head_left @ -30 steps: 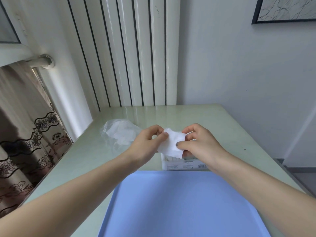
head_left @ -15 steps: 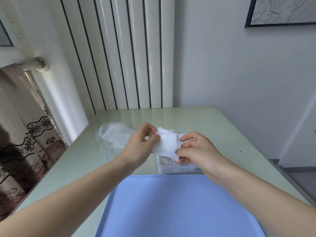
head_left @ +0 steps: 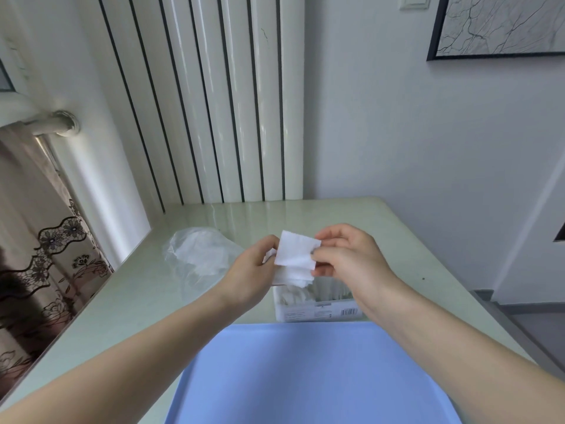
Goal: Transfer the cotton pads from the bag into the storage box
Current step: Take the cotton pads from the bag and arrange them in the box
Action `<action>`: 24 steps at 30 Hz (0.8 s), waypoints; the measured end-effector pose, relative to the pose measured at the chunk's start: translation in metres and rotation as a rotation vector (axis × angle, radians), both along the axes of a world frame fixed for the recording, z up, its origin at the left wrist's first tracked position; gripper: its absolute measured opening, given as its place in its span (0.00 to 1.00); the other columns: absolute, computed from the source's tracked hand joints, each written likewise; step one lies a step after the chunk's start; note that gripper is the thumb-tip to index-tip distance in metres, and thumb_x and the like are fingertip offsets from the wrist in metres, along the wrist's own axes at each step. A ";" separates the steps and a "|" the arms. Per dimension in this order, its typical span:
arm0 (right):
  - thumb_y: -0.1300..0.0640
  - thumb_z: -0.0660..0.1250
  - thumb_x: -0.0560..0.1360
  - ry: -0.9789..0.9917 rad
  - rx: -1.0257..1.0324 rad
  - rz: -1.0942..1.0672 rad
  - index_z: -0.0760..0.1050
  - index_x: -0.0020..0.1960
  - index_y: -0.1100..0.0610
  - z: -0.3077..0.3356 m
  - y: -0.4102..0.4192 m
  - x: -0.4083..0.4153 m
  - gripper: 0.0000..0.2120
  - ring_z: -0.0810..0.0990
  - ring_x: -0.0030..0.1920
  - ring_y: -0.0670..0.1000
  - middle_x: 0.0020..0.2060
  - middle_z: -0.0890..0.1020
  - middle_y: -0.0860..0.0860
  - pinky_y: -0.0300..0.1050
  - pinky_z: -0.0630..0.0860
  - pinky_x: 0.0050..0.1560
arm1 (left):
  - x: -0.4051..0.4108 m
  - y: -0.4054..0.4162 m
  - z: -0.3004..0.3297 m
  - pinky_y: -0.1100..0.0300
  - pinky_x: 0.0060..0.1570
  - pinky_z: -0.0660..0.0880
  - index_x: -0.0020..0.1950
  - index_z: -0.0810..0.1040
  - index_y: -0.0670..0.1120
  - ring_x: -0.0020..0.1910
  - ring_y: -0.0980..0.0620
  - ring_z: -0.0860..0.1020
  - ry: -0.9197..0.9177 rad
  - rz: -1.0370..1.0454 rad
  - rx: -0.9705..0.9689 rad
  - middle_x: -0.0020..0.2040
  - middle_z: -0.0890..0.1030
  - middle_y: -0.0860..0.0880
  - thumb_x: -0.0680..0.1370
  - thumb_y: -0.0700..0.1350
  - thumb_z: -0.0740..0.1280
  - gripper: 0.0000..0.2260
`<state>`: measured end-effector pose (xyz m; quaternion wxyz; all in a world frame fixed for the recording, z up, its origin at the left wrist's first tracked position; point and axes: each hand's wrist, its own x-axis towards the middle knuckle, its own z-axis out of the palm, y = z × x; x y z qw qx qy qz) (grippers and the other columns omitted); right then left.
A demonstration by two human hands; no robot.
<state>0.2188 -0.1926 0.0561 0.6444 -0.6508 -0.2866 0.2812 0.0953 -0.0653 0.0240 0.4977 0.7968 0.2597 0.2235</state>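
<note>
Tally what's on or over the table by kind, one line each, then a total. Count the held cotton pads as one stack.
Stack of cotton pads, held by the left hand and right hand: 1
Plastic bag: 1
Clear storage box: 1
Blue tray: 1
Total: 4

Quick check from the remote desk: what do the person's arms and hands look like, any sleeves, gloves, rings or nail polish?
Both forearms are bare as far as the frame shows; no sleeve is in view. The left hand and right hand wear no gloves. No ring, watch or bracelet shows. The right thumbnail carries dark polish; the other nails are turned away or too small to judge.
</note>
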 end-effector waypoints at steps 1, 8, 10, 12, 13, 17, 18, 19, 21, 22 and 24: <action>0.71 0.66 0.72 -0.043 -0.065 -0.026 0.76 0.52 0.62 -0.005 0.002 0.000 0.11 0.82 0.33 0.54 0.43 0.83 0.58 0.49 0.82 0.45 | 0.000 0.000 0.001 0.35 0.60 0.75 0.48 0.78 0.48 0.44 0.43 0.77 -0.016 0.004 -0.028 0.44 0.80 0.45 0.77 0.44 0.58 0.10; 0.67 0.67 0.72 -0.141 -0.197 -0.066 0.74 0.54 0.56 -0.020 0.002 0.004 0.13 0.84 0.33 0.51 0.46 0.84 0.53 0.37 0.74 0.36 | 0.003 -0.001 -0.001 0.47 0.59 0.80 0.47 0.78 0.42 0.53 0.40 0.80 -0.062 0.008 -0.237 0.46 0.79 0.47 0.81 0.49 0.60 0.12; 0.67 0.67 0.72 -0.156 -0.193 -0.048 0.74 0.54 0.56 -0.021 0.003 0.003 0.13 0.84 0.33 0.51 0.45 0.84 0.53 0.37 0.75 0.36 | 0.004 -0.001 -0.005 0.44 0.61 0.78 0.47 0.78 0.44 0.50 0.45 0.80 -0.043 -0.001 -0.211 0.44 0.80 0.49 0.79 0.55 0.63 0.14; 0.67 0.67 0.72 -0.156 -0.186 -0.034 0.74 0.54 0.56 -0.022 0.004 0.002 0.13 0.83 0.32 0.52 0.45 0.84 0.53 0.38 0.76 0.36 | 0.006 -0.001 -0.009 0.41 0.63 0.76 0.48 0.77 0.45 0.52 0.43 0.80 -0.013 0.005 -0.163 0.44 0.80 0.50 0.74 0.58 0.64 0.16; 0.67 0.67 0.72 -0.149 -0.182 -0.030 0.74 0.54 0.56 -0.022 0.004 0.003 0.13 0.83 0.31 0.51 0.44 0.84 0.53 0.37 0.76 0.35 | 0.007 -0.001 -0.011 0.40 0.63 0.75 0.47 0.77 0.47 0.53 0.43 0.80 -0.003 0.007 -0.142 0.45 0.80 0.50 0.73 0.59 0.65 0.16; 0.67 0.67 0.71 -0.133 -0.191 -0.054 0.74 0.55 0.56 -0.026 0.007 0.008 0.14 0.83 0.31 0.51 0.45 0.84 0.52 0.33 0.74 0.30 | 0.011 -0.001 -0.015 0.40 0.61 0.76 0.48 0.77 0.47 0.54 0.42 0.81 0.000 0.028 -0.079 0.49 0.82 0.48 0.73 0.50 0.65 0.09; 0.67 0.67 0.71 -0.134 -0.200 -0.054 0.73 0.55 0.56 -0.028 0.007 0.009 0.14 0.84 0.32 0.51 0.45 0.84 0.52 0.35 0.74 0.32 | 0.012 -0.001 -0.016 0.42 0.59 0.76 0.48 0.77 0.48 0.53 0.42 0.81 0.002 0.034 -0.058 0.51 0.81 0.48 0.74 0.47 0.66 0.06; 0.67 0.67 0.71 -0.135 -0.210 -0.049 0.73 0.55 0.57 -0.030 0.008 0.010 0.14 0.84 0.32 0.52 0.45 0.84 0.52 0.37 0.75 0.34 | 0.013 -0.001 -0.017 0.44 0.57 0.77 0.49 0.77 0.48 0.51 0.42 0.81 0.000 0.038 -0.046 0.52 0.81 0.47 0.75 0.45 0.66 0.04; 0.67 0.68 0.72 -0.143 -0.230 -0.036 0.73 0.56 0.57 -0.032 0.008 0.012 0.14 0.85 0.33 0.52 0.45 0.83 0.53 0.40 0.77 0.38 | 0.017 -0.001 -0.019 0.51 0.49 0.78 0.49 0.77 0.47 0.44 0.46 0.81 -0.006 0.045 -0.033 0.53 0.80 0.45 0.77 0.42 0.66 0.02; 0.67 0.68 0.72 -0.148 -0.242 -0.037 0.73 0.56 0.57 -0.033 0.009 0.015 0.14 0.85 0.33 0.52 0.45 0.83 0.54 0.42 0.77 0.40 | 0.018 -0.001 -0.019 0.54 0.47 0.76 0.49 0.77 0.47 0.43 0.49 0.80 -0.007 0.048 -0.028 0.53 0.80 0.45 0.78 0.41 0.66 0.02; 0.67 0.67 0.71 -0.163 -0.265 -0.042 0.73 0.55 0.56 -0.035 0.010 0.021 0.15 0.84 0.32 0.52 0.46 0.83 0.54 0.45 0.79 0.43 | 0.022 0.000 -0.019 0.55 0.45 0.74 0.48 0.77 0.48 0.42 0.50 0.79 -0.002 0.046 -0.021 0.53 0.80 0.45 0.78 0.42 0.66 0.01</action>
